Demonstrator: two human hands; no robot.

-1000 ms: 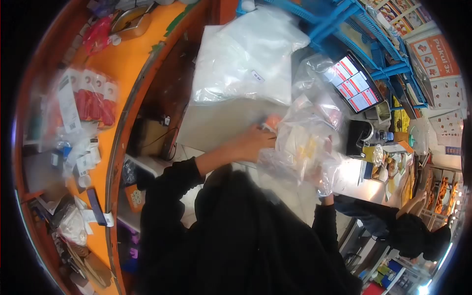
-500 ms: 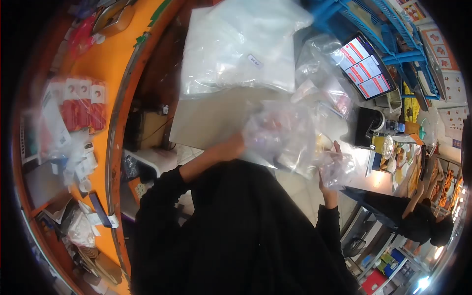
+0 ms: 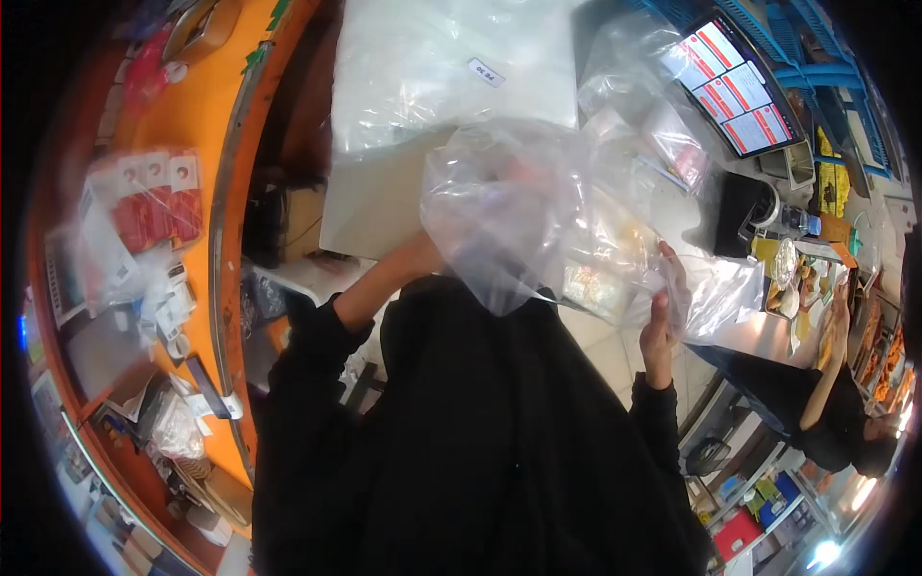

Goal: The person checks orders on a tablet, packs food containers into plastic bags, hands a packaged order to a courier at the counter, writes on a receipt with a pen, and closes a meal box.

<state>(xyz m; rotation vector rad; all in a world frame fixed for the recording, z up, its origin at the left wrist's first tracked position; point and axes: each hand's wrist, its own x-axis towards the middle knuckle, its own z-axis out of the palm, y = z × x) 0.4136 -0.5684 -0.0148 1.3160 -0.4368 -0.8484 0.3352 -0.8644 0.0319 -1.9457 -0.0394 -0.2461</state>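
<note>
Clear bag [image 3: 499, 206]: now puffed wide, spread further over L forearm side. L hand [image 3: 459, 235]: bare at bag edge 1.0 s ago, now mostly behind plastic. R hand [image 3: 665, 312]: was largely hidden by bag, now visible at its R side, thumb & fingers apart. Orange item [image 3: 523, 171]: now blurred thru plastic.

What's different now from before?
The clear bag has spread out and now covers the left hand. The right hand, mostly hidden before, now shows beside the plastic. The big plastic stack and lit screen stayed put.
</note>
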